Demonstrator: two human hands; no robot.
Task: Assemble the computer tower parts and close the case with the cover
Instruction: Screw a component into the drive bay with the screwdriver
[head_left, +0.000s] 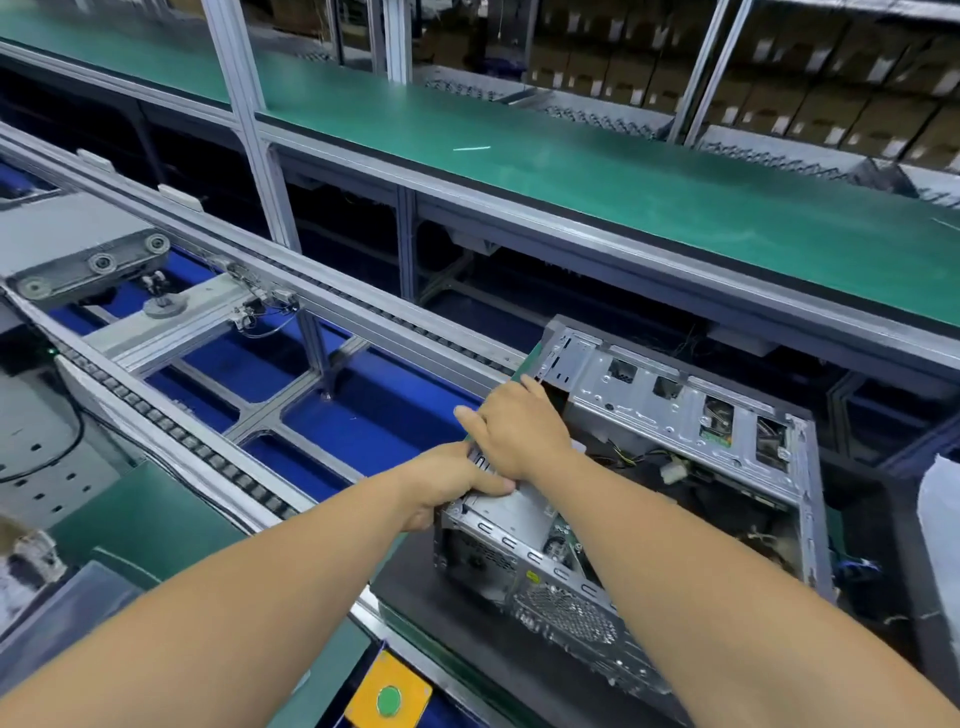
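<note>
1. On the dark mat by the conveyor, the open computer case (675, 467) is lying on its side, long axis running away to the left.
2. Both hands are meeting at its near-left top edge: left hand (452, 486) gripping the corner, right hand (519, 431) pressing just beyond.
3. No cover in view.

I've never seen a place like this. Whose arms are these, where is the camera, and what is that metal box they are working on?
There is no robot here. The camera sits on a person's head, looking down at their own bare arms. The metal box is an open computer case, its side cover off, with cables showing inside. It lies on a dark mat on an assembly-line bench. Both hands meet at the case's near corner: the left hand grips the edge, and the right hand rests just above it. To the left runs a roller conveyor.
</note>
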